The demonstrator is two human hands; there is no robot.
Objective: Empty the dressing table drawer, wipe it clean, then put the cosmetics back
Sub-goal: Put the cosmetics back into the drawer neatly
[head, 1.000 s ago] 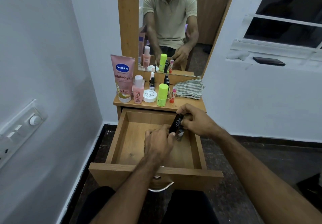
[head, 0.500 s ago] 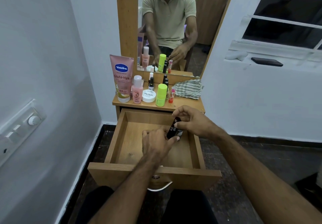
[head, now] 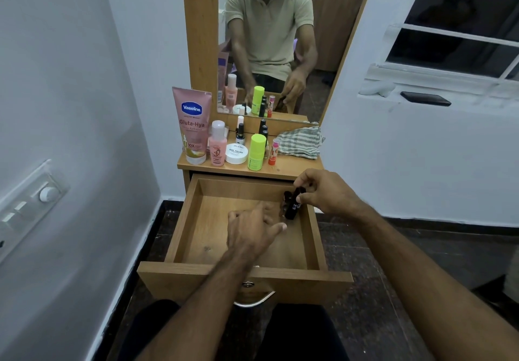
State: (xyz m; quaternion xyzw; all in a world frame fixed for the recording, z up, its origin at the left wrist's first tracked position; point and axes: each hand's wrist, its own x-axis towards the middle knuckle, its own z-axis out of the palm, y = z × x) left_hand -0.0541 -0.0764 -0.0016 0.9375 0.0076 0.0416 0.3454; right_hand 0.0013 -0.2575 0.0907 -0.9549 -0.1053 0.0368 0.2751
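small dark cosmetic tube [head: 293, 205], light, rigid, slick-sided, likely best pinched mid-barrel; right grip [head: 323, 192] pinching it over drawer [head: 316, 237], left grip [head: 252, 227] loose, empty.

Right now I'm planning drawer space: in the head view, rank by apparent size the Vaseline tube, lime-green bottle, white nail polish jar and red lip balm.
1. Vaseline tube
2. Lime-green bottle
3. White nail polish jar, squat but close to the bottle in apparent size
4. Red lip balm

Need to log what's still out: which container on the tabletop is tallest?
The pink Vaseline tube, standing cap-down at the far left. It rises well above the pink bottle, white jar and lime-green bottle beside it.
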